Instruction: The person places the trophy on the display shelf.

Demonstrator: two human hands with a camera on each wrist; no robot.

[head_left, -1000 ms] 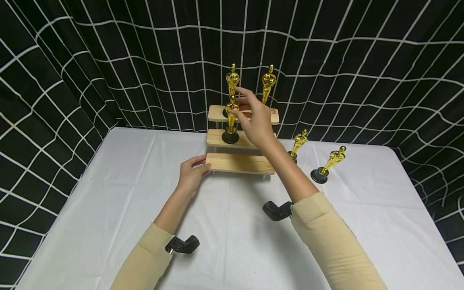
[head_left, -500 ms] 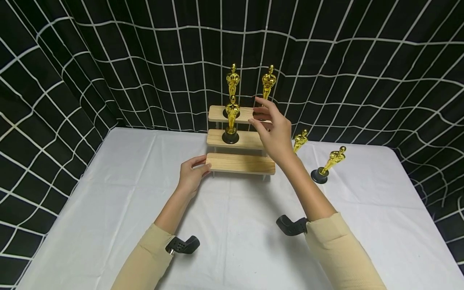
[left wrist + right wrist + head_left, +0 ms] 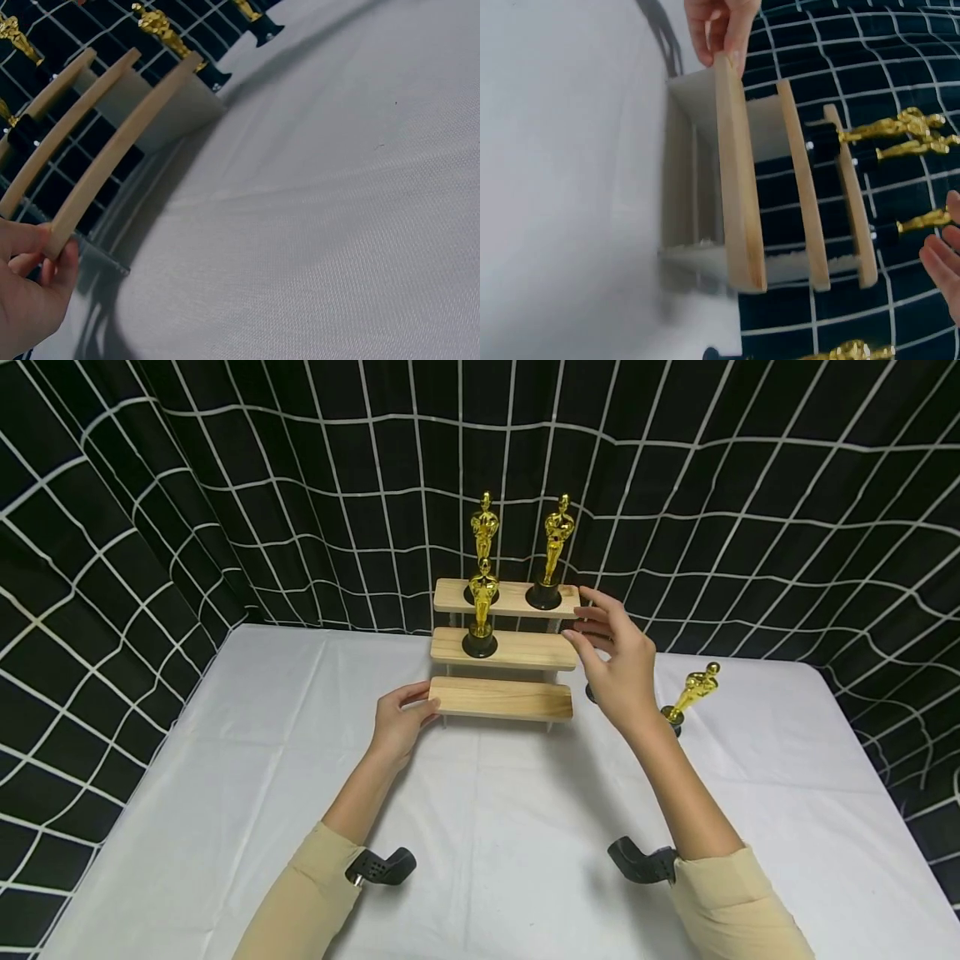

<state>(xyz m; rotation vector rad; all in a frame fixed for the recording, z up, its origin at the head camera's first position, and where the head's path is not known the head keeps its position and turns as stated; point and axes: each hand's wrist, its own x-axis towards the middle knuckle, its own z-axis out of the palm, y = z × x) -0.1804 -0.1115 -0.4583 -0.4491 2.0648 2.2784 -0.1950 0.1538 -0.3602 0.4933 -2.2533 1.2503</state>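
Observation:
A three-tier wooden display shelf point(image 3: 501, 700) stands on the cloth. My left hand point(image 3: 397, 727) pinches the left end of its lowest board, thumb on top, as the left wrist view also shows. Two gold trophy figures are on the top tier, one on the left point(image 3: 484, 531) and one on the right point(image 3: 557, 539). Another gold trophy point(image 3: 483, 602) stands at the left of the middle tier. My right hand point(image 3: 621, 664), fingers spread and holding nothing, is beside the shelf's right end. It hides most of a trophy point(image 3: 855, 351) behind it, seen partly in the right wrist view.
One more gold trophy point(image 3: 694, 687) stands on the white-clothed table point(image 3: 480, 835) to the right. A black curtain with a white grid point(image 3: 315, 485) hangs behind and at both sides. Small black devices point(image 3: 641, 860) are strapped at both wrists.
My right hand has drawn away from the middle-tier trophy, moving right past the shelf's end. That trophy stays in place. My left hand keeps its hold on the lowest board.

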